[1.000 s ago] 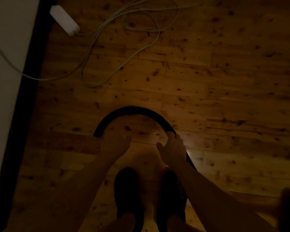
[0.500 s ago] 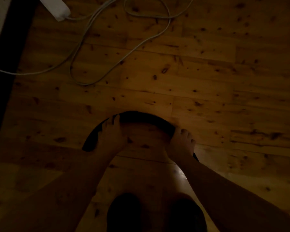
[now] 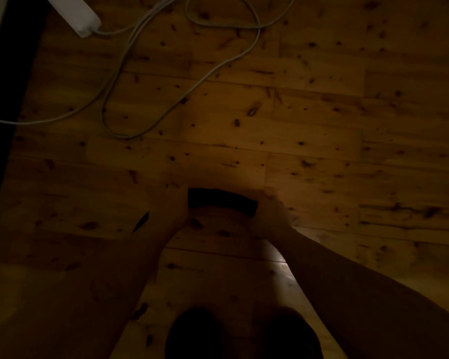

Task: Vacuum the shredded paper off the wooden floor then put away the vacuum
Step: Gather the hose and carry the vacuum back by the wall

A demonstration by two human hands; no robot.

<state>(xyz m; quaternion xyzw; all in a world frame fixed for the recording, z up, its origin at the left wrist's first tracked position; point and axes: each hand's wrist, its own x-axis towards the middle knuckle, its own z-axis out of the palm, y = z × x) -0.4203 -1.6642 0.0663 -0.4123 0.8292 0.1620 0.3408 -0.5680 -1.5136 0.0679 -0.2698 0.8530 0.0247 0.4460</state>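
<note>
Bordering strip, far left: a dark strip [image 3: 5, 99] runs down the edge of the wooden floor [image 3: 322, 125], with a pale surface beyond it at the top corner.
Power strip: a white power strip [image 3: 74, 15] lies on the floor at the upper left, just beside the dark strip.
White cable: a white cable [image 3: 192, 82] leaves the power strip and loops loosely over the boards, well apart from the hands.
Left hand: the left hand [image 3: 170, 209] is wrapped round the hose, and a short piece of hose shows again below and to its left.
Hose: the black hose [image 3: 222, 202] of the vacuum spans the gap between the 2 hands in a shallow arc, low over the floor. The vacuum body is not in view.
Right hand: the right hand [image 3: 268, 215] grips the hose's other side. Its fingers are blurred, but the hose ends at its palm.
Handling: the hose looks light and bendy, and it will likely spring back toward a wider curve if let go. A whole-hand grip with the hands fairly close should keep the bend under control. It does not look fragile, though a tug would drag whatever it joins.
Shoes: 2 dark shoes [image 3: 192, 335] stand at the bottom edge, near the hose.
Shredded paper: none can be made out in this dim light.
</note>
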